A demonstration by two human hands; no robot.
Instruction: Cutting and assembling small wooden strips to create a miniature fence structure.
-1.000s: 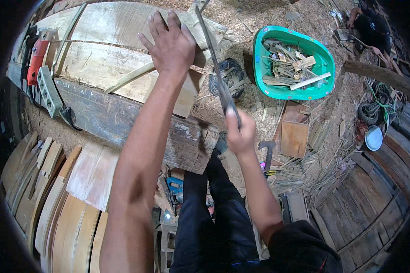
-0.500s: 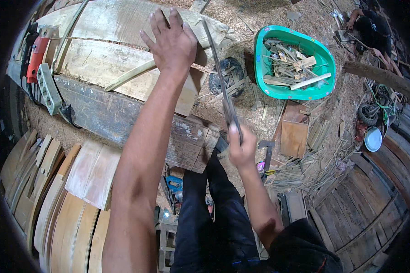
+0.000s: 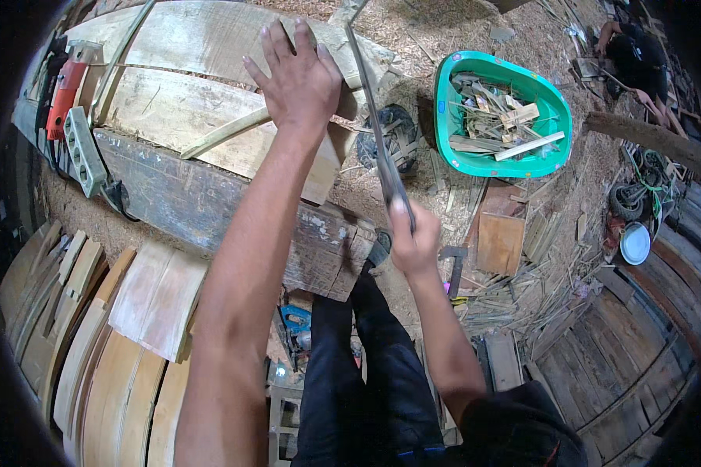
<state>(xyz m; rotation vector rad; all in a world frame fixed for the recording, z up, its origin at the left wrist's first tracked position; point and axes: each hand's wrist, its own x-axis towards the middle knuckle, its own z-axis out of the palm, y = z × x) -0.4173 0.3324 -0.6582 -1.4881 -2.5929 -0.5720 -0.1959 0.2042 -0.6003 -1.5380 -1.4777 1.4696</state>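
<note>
My left hand (image 3: 302, 89) lies with fingers spread on the wood at the right end of the bench (image 3: 187, 187). Under its palm runs a narrow curved wooden strip (image 3: 224, 133), which rests across a pale board (image 3: 160, 109). A second wide board (image 3: 202, 35) lies beyond. In my right hand (image 3: 417, 243) is a handsaw (image 3: 376, 124), its long dark blade seen nearly edge-on and pointing away past the board ends. Fingers wrap the handle and mostly hide it. Whether the teeth touch wood cannot be made out.
A green tub (image 3: 557, 159) of wood scraps stands at the right. An orange power tool (image 3: 66, 89) and a socket strip (image 3: 84, 152) sit on the bench's left end. Stacked boards (image 3: 160, 292) lie at lower left. Another person (image 3: 639, 58) works at far right.
My right hand has shifted slightly with the saw. My left hand stays on the wood, and the whole view has moved a little.
</note>
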